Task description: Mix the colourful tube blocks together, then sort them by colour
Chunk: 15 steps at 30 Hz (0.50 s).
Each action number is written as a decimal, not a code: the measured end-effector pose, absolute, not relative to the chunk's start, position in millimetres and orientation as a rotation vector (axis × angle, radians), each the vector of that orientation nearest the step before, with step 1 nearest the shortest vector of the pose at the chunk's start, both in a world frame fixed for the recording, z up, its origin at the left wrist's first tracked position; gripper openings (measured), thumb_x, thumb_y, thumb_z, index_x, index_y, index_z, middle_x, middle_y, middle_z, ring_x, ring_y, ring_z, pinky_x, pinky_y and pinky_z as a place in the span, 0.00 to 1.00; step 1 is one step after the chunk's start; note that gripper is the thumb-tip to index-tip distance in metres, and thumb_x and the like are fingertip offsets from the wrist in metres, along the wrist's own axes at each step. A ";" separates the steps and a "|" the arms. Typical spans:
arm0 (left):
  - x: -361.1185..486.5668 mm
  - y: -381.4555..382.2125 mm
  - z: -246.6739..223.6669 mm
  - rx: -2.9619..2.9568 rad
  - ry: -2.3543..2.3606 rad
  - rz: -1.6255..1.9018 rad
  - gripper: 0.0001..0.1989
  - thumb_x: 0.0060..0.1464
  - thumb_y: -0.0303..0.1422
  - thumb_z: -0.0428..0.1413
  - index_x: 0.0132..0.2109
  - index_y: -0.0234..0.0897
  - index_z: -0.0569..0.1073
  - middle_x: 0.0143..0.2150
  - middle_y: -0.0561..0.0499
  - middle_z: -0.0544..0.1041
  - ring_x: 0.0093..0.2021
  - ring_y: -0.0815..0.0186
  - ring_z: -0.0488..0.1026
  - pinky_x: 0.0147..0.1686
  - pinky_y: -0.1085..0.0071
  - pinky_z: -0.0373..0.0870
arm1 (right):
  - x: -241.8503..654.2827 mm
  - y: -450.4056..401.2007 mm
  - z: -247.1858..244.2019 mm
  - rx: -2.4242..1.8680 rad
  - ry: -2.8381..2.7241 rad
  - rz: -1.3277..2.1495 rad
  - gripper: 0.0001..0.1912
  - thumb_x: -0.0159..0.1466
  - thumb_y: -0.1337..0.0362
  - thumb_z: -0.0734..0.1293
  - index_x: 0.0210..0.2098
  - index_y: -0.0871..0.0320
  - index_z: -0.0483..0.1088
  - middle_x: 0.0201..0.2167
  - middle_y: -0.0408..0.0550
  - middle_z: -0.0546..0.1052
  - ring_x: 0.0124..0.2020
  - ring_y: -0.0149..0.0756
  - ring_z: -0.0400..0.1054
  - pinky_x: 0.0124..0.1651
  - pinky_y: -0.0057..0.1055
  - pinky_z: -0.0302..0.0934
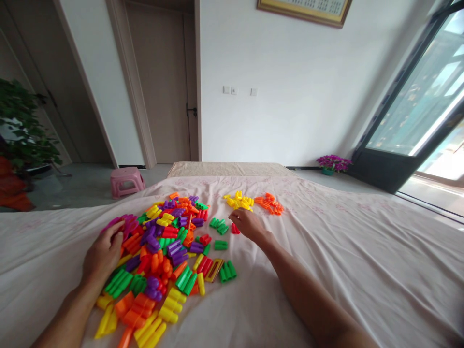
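Observation:
A large heap of plastic building pieces [175, 245] in purple, green, red, orange and yellow lies on the cloth. Many are tube-shaped and joined side by side. At the heap's left edge, the curled fingers of my left hand [102, 251] are on a magenta plastic thing [127, 224], whose kind I cannot make out. My right hand [248, 223] reaches right of the heap, fingertips drawn together; what they hold, if anything, is hidden. Just beyond it sits a small yellow pile [239, 199]. A red piece [235, 229] lies under the hand, and green pieces [218, 225] are to its left.
An orange pile [270, 204] sits right of the yellow one. The wrinkled pale cloth [344, 261] covers the wide surface in front of me. Beyond its edge are a pink stool [127, 181], a potted magenta plant [333, 163] and a leafy plant [25, 128].

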State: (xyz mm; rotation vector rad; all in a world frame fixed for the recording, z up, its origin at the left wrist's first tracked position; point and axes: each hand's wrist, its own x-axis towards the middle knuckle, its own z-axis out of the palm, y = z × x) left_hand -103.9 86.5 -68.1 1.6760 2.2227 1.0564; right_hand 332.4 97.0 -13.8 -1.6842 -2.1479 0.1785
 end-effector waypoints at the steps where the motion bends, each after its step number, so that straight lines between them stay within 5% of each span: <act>1: -103.6 86.2 -67.6 1.675 2.223 1.054 0.25 0.65 0.43 0.41 0.63 0.41 0.68 0.63 0.44 0.72 0.60 0.53 0.70 0.57 0.60 0.65 | 328.9 96.0 -14.1 -1.611 -2.161 0.195 0.14 0.69 0.63 0.61 0.38 0.57 0.78 0.38 0.49 0.79 0.39 0.35 0.72 0.37 0.27 0.56; 7: -103.1 85.6 -66.4 1.668 2.243 1.036 0.26 0.65 0.44 0.41 0.63 0.42 0.68 0.63 0.44 0.72 0.59 0.53 0.70 0.56 0.60 0.66 | 300.6 82.3 -22.1 -1.193 -2.348 0.246 0.09 0.68 0.64 0.65 0.44 0.56 0.77 0.41 0.49 0.80 0.43 0.36 0.72 0.47 0.30 0.61; 15: -104.6 86.0 -68.1 1.672 2.237 1.050 0.25 0.65 0.44 0.41 0.63 0.42 0.69 0.63 0.44 0.72 0.60 0.53 0.70 0.57 0.59 0.66 | 272.4 67.6 -34.0 -0.973 -2.553 0.178 0.17 0.69 0.62 0.64 0.56 0.55 0.71 0.47 0.51 0.79 0.49 0.40 0.70 0.54 0.34 0.59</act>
